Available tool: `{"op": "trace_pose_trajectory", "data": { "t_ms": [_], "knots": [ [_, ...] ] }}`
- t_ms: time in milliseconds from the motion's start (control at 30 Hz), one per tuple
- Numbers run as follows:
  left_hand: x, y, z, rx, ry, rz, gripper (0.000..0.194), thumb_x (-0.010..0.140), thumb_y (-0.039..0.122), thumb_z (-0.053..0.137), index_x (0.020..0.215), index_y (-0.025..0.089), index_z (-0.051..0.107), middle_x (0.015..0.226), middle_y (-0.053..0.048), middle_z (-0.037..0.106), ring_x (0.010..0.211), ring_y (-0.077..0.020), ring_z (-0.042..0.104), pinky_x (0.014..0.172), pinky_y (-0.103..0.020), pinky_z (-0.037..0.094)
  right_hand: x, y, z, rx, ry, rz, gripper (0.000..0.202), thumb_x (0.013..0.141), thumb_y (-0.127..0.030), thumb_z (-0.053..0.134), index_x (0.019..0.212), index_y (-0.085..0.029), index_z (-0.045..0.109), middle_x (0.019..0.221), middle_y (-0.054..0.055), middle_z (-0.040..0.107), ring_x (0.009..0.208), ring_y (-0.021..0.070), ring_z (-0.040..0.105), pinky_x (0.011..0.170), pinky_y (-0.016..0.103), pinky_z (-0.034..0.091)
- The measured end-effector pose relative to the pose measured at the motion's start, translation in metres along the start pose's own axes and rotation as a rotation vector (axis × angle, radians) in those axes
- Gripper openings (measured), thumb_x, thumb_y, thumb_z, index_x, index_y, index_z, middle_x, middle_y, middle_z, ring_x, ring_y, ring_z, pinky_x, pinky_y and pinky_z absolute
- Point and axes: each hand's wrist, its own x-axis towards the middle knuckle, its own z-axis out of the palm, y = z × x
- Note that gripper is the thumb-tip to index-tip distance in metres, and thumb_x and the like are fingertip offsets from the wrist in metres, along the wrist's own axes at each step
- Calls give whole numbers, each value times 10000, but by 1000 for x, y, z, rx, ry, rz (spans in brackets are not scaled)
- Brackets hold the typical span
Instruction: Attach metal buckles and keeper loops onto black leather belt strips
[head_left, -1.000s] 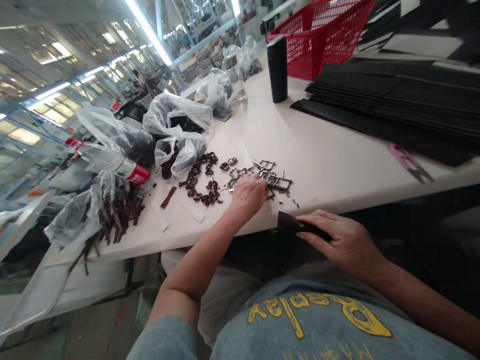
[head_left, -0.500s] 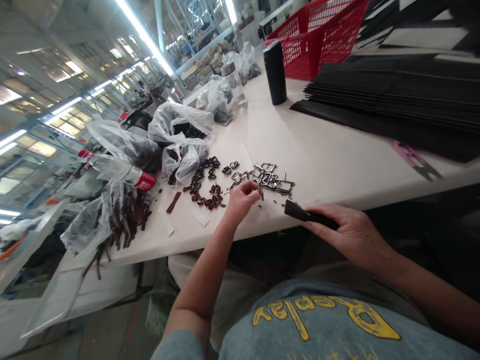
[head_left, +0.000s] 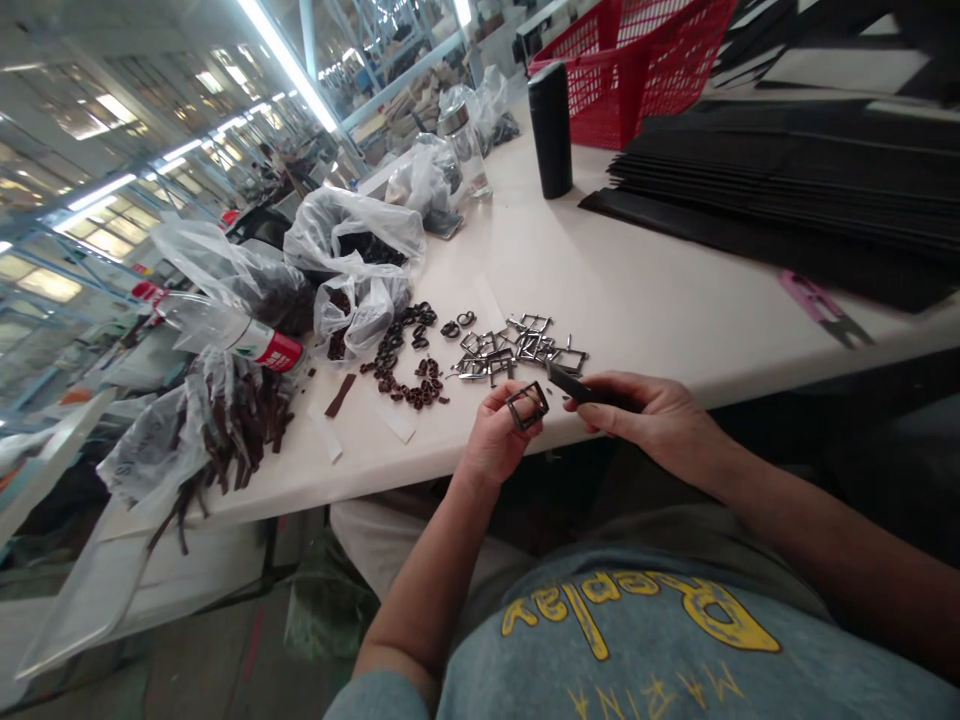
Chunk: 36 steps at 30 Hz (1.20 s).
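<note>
My left hand (head_left: pixel 498 436) is closed on a dark metal belt buckle (head_left: pixel 528 406), a rectangular frame held up near the table's front edge. Just to its right, my right hand (head_left: pixel 654 418) grips a black leather strap (head_left: pixel 574 384), its flat end pointing at the buckle with a small gap between them. Behind both hands lies a pile of metal buckles (head_left: pixel 517 345). Brown loops (head_left: pixel 420 385) and black loops (head_left: pixel 405 330) are scattered left of that pile. Most of the strap's length is hidden by my right palm.
Pink-handled snips (head_left: pixel 825 308) lie at the right, before a stack of black strips (head_left: pixel 765 180). A black tumbler (head_left: pixel 550 130) and red basket (head_left: pixel 622 80) stand behind. Plastic bags (head_left: pixel 352 235), a cola bottle (head_left: pixel 240 332) and bundled brown strips (head_left: pixel 236 425) crowd the left.
My left hand has come back from the buckle pile towards me, with a buckle now plainly in its fingers. My right hand has moved left with the strap, closer to the buckle.
</note>
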Motion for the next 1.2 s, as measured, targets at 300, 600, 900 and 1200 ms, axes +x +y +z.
{"op": "trace_pose_trajectory", "data": {
  "t_ms": [300,600,900,1200],
  "knots": [
    [-8,-28,13,-4,-35,-13,444,585,449,853,668,179,510,573,74,449,476,-33,349,494,-202,285,3,13,17,264,58,95,445,612,-461,879,964,-218,755,820,5,731,667,143,626,593,246,514],
    [-12,-19,6,23,-129,-62,294,665,409,758,692,156,611,711,0,579,533,-63,461,506,-224,348,7,12,15,282,112,127,417,593,-394,864,936,-204,722,742,-20,689,580,107,535,511,218,424],
    [-14,-9,7,103,-99,-97,326,610,360,868,695,147,636,657,39,568,542,-46,491,546,-178,392,8,12,7,52,233,-50,368,646,-388,808,955,-199,742,744,0,708,619,149,593,575,260,486],
    [-13,-16,13,239,36,130,322,639,417,868,723,155,701,684,21,656,602,-71,557,618,-198,475,1,10,8,-243,301,-238,290,742,-326,735,1012,-219,739,889,11,758,786,216,691,730,309,552]
  ]
}}
